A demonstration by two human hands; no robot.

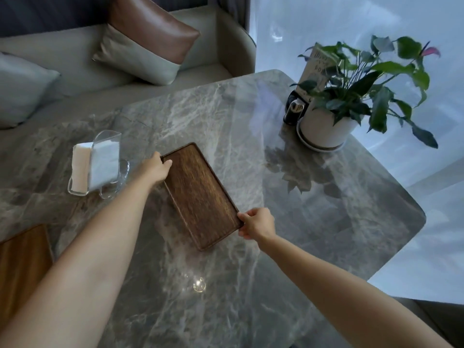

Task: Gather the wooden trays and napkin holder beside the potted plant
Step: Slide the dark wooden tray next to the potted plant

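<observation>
A dark wooden tray lies at an angle in the middle of the marble table. My left hand grips its far left corner. My right hand grips its near right corner. A clear napkin holder full of white napkins stands to the left of the tray. A second, lighter wooden tray shows at the table's near left edge, partly cut off by the frame. The potted plant in a white pot stands at the far right of the table.
A card stand and a small dark object sit just left of the pot. A sofa with cushions runs behind the table. The table's right edge drops off toward a pale floor.
</observation>
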